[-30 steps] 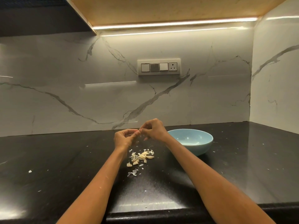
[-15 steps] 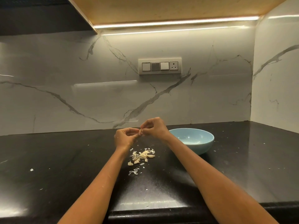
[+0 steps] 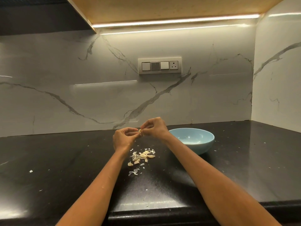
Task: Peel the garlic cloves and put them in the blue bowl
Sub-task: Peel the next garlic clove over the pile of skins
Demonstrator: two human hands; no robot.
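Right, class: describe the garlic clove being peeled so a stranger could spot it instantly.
Start at the black counter, left of the blue bowl. Above a pile of cloves, the left hand and right hand meet. The clove pinched between them is the only one off the counter.

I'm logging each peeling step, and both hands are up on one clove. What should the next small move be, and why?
Probably keep stripping skin off the garlic clove, pinched between left hand and right hand above the counter. Whether it is bare is too small to tell; once it is, it goes into the blue bowl.

We pinch one garlic clove (image 3: 140,131) between our left hand (image 3: 123,137) and right hand (image 3: 154,128). More cloves (image 3: 142,156) lie on the black counter (image 3: 65,160) beside the blue bowl (image 3: 206,144).
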